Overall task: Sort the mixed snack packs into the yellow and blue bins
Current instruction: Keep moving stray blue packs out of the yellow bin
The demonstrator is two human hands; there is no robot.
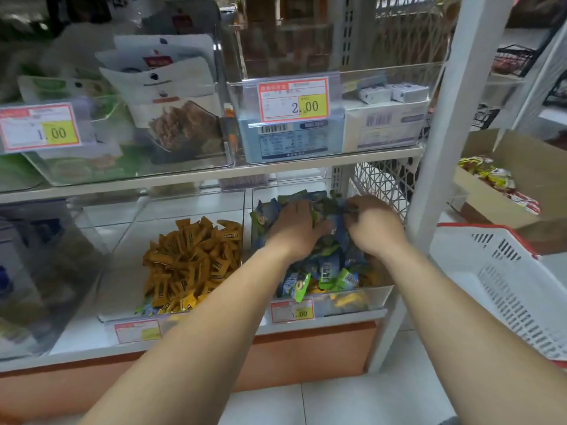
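Two clear bins stand side by side on the lower shelf. The left bin (122,240) holds a heap of yellow snack packs (190,262). The right bin (380,294) is piled with blue and green snack packs (325,274), with a few yellow ones (349,300) at its front. My left hand (294,228) lies palm down on the blue pile, fingers curled into the packs. My right hand (374,228) is beside it, fingers pinched on packs at the back of the pile. What exactly each hand holds is hidden.
The upper shelf carries clear boxes with pouches (165,118) and cartons (291,139) behind price tags. A white shelf post (441,148) rises right of the bins. A white and red basket (503,283) sits at the right, with a cardboard box of snacks (503,185) behind it.
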